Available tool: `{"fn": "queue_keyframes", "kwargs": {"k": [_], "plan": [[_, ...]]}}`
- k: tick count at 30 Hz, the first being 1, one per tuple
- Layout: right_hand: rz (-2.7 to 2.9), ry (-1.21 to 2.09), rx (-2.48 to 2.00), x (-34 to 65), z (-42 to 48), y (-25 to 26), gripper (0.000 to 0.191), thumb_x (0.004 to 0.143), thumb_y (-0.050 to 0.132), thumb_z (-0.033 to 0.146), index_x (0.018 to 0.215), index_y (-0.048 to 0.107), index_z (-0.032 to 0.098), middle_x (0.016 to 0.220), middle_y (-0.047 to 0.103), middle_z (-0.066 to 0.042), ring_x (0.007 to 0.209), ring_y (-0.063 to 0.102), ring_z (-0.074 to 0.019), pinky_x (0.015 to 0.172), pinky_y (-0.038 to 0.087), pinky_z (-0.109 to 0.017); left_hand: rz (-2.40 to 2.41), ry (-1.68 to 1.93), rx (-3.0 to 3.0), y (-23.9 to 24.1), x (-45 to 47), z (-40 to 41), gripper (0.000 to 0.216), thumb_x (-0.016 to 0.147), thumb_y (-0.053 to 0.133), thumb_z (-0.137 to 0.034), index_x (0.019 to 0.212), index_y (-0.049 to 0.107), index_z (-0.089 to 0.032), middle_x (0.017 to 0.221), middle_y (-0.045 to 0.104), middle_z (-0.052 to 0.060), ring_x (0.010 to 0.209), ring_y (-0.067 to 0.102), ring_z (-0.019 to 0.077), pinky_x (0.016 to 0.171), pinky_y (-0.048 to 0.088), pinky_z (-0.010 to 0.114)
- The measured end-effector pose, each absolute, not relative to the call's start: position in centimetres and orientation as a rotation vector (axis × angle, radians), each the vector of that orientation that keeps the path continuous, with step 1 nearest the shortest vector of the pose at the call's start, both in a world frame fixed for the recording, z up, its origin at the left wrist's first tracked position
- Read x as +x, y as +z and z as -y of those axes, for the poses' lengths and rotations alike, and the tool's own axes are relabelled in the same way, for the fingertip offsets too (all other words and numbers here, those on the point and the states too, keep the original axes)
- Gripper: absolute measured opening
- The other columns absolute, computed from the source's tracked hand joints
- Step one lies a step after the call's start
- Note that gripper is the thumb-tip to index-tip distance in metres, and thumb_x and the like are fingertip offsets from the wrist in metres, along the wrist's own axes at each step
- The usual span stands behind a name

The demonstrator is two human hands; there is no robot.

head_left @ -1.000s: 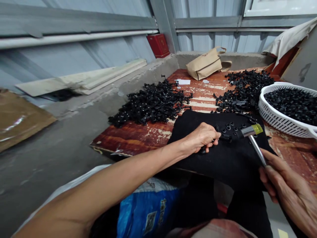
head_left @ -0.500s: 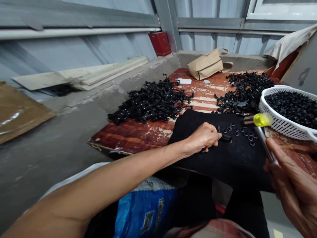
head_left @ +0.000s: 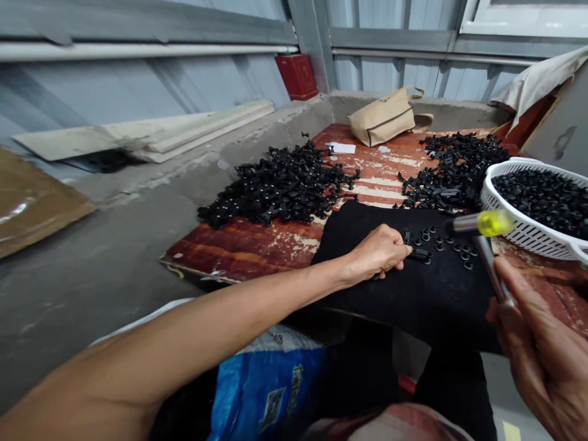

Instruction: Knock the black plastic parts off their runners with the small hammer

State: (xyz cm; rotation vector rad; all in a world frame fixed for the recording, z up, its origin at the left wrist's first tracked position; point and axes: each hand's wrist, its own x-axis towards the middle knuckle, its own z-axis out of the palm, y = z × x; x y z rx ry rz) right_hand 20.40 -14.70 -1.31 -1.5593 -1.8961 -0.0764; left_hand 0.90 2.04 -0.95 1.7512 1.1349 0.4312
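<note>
My left hand (head_left: 379, 252) rests on a black cloth (head_left: 413, 288) with its fingers pinched on a small black plastic piece (head_left: 416, 255). Several loose black rings (head_left: 452, 245) lie on the cloth just right of it. My right hand (head_left: 539, 355), at the lower right, is closed round the metal handle of a small hammer (head_left: 482, 229) with a yellow and steel head. The hammer head hangs above the cloth, to the right of the rings and apart from them.
A worn red wooden board (head_left: 257, 245) carries two heaps of black plastic parts (head_left: 280, 187) (head_left: 454, 168). A white basket (head_left: 500, 214) full of black parts stands at the right. A tan bag (head_left: 383, 122) lies at the back. A blue sack (head_left: 271, 386) is below.
The hammer went up and to the right from the cloth, then stayed raised. My right hand shifted right with it. My left hand has kept its pinch in place.
</note>
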Motion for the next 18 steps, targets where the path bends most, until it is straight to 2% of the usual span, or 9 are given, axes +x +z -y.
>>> {"fn": "queue_keyframes", "kwargs": {"k": [2, 4, 8, 11, 13, 16, 18], "plan": [[1.936, -0.037, -1.563, 20.4, 14.5, -1.4, 0.054, 0.095, 0.042, 0.018, 0.148, 0.033, 0.028, 0.114, 0.067, -0.007, 0.084, 0.069, -0.0150, 0.077, 0.056, -0.026, -1.118, 0.427, 1.759, -1.0, 0.9, -2.1, 0.025, 0.075, 0.052, -0.032, 0.056, 0.052, -0.015, 0.054, 0.058, -0.001, 0.033, 0.044, 0.0051, 0.031, 0.033, 0.016], [1.913, 0.027, -1.600, 20.5, 14.5, -1.9, 0.051, 0.096, 0.041, 0.019, 0.146, 0.035, 0.025, 0.092, 0.069, -0.005, 0.067, 0.066, -0.0116, 0.066, 0.054, -0.021, -1.117, 0.426, 1.767, -1.1, 0.9, -2.1, 0.025, 0.075, 0.052, -0.031, 0.056, 0.051, -0.015, 0.054, 0.058, -0.001, 0.033, 0.044, 0.0050, 0.031, 0.032, 0.016], [1.883, 0.118, -1.652, 20.9, 14.6, -3.0, 0.049, 0.097, 0.039, 0.020, 0.145, 0.036, 0.021, 0.076, 0.063, -0.002, 0.058, 0.061, -0.0098, 0.057, 0.051, -0.017, -1.125, 0.426, 1.807, -0.8, 0.8, -2.0, 0.026, 0.076, 0.052, -0.029, 0.055, 0.050, -0.015, 0.052, 0.056, -0.001, 0.033, 0.042, 0.0044, 0.030, 0.029, 0.015], [1.947, 0.082, -1.639, 20.9, 14.5, -3.1, 0.050, 0.096, 0.038, 0.017, 0.145, 0.035, 0.020, 0.078, 0.063, -0.004, 0.058, 0.060, -0.0107, 0.055, 0.050, -0.018, -1.124, 0.389, 1.818, -0.2, 0.8, -1.9, 0.026, 0.077, 0.052, -0.029, 0.054, 0.050, -0.015, 0.051, 0.056, -0.002, 0.033, 0.042, 0.0042, 0.031, 0.029, 0.015], [1.980, 0.028, -1.610, 20.7, 14.3, -2.7, 0.052, 0.095, 0.038, 0.014, 0.146, 0.034, 0.021, 0.085, 0.066, -0.005, 0.060, 0.061, -0.0107, 0.060, 0.052, -0.019, -1.139, 0.358, 1.821, 0.1, 0.9, -2.0, 0.026, 0.077, 0.052, -0.028, 0.055, 0.051, -0.015, 0.051, 0.056, -0.002, 0.033, 0.042, 0.0043, 0.031, 0.029, 0.015], [1.994, -0.010, -1.554, 20.3, 14.0, -2.1, 0.056, 0.093, 0.040, 0.012, 0.147, 0.032, 0.024, 0.103, 0.066, -0.008, 0.076, 0.066, -0.0127, 0.071, 0.054, -0.022, -1.162, 0.341, 1.812, 0.3, 1.1, -2.2, 0.024, 0.075, 0.052, -0.027, 0.054, 0.051, -0.015, 0.051, 0.056, -0.002, 0.033, 0.042, 0.0043, 0.032, 0.030, 0.015], [1.987, -0.009, -1.538, 20.3, 13.8, -2.1, 0.058, 0.093, 0.041, 0.011, 0.148, 0.031, 0.026, 0.109, 0.063, -0.010, 0.087, 0.067, -0.0157, 0.070, 0.055, -0.023, -1.164, 0.329, 1.793, 0.3, 1.1, -2.3, 0.023, 0.074, 0.052, -0.027, 0.054, 0.051, -0.015, 0.050, 0.055, -0.002, 0.032, 0.041, 0.0043, 0.031, 0.029, 0.015]]}}
